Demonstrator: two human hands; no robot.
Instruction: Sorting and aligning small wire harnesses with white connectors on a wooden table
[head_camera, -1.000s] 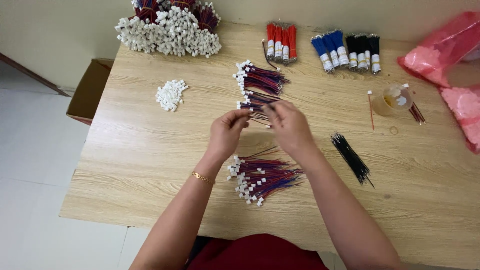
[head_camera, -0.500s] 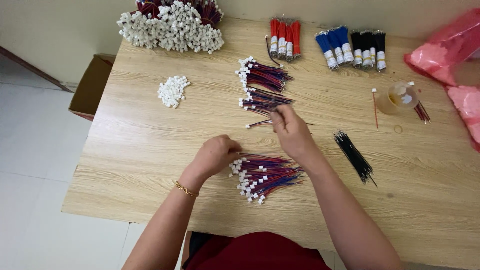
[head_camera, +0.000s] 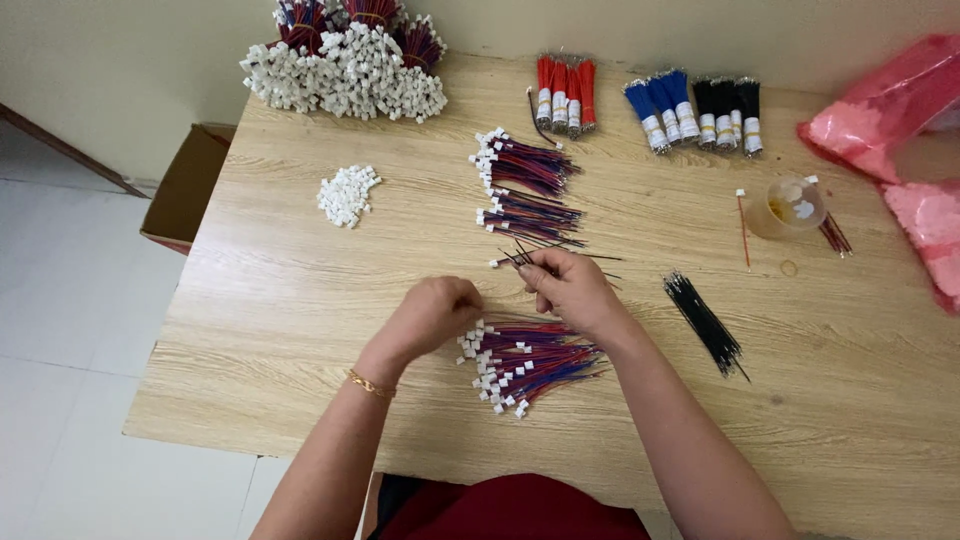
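Both hands at the near wire pile, wooden table, head view.

Left hand (head_camera: 432, 315) curled, fingertips resting at the white-connector end of the near wire pile (head_camera: 530, 362); whether it pinches a wire cannot be told, the fingers hide it. Right hand (head_camera: 572, 288) closed in a pinch on a few thin wires (head_camera: 520, 256), one with a white connector, which stick out leftward just above the pile. Near wire pile: red, blue and black leads, lying between the two forearms, close to the table's front edge. Just beyond the right hand, two more wire bundles (head_camera: 530, 190) with white ends. Right of it, a loose bunch of black wires (head_camera: 705, 324). Farther left, a small heap of white connectors (head_camera: 346, 193). Back edge: large finished bundles (head_camera: 345, 65), red, blue and black wire packs (head_camera: 650, 100), small clear cup (head_camera: 785, 207), pink bags (head_camera: 885, 100). Table (head_camera: 280, 330) light wood grain.
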